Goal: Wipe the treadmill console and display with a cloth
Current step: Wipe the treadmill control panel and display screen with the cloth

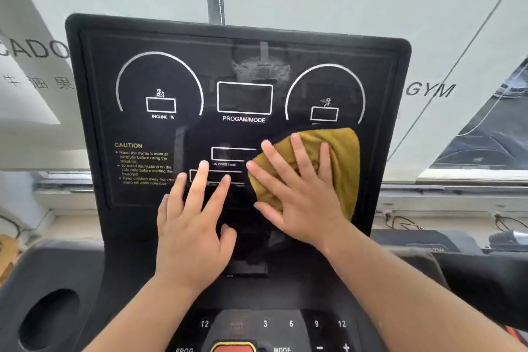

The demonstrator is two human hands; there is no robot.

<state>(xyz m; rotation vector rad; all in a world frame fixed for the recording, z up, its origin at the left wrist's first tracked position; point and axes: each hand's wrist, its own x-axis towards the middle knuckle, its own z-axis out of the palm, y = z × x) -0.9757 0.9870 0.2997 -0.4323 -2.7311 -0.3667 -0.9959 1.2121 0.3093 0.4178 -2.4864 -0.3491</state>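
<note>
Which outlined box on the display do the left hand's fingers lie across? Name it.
The lowest box, directly under the CALORIES box: two fingers of the left hand cross it. No other box lies under that hand.

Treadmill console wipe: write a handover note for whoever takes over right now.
Right hand: flat, fingers spread, pressing the cloth against the display, lower right.
Left hand: flat and bare, fingertips on the display's lower middle.
Done: cannot tell which areas are already wiped.
Left: probably the rest of the display, then the console buttons below.
</note>
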